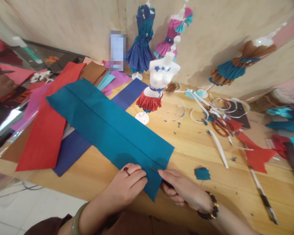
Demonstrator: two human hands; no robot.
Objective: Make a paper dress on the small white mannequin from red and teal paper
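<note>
A long teal sheet of crepe paper [107,124], creased lengthwise, lies diagonally across the table. My left hand [129,184], with a ring on one finger, has its fingers curled over the near edge of the sheet and holds it. At the sheet's right end, my right hand [178,187] is closed around black-handled scissors [167,183]; a thin pointed blade shows over the paper, while most of the handle is hidden by the fingers. Behind the sheet stands a small white mannequin [163,73] wearing a red pleated skirt [150,100]. A teal scrap [202,173] lies right of my right hand.
Red paper [45,137] and blue paper [72,151] lie under the teal sheet. Dressed mannequins, one in blue [142,42], stand along the wall. Orange-handled scissors [220,127], white ribbon [219,148] and a pen [263,195] lie rightward. Another person's hand [1,81] is far left.
</note>
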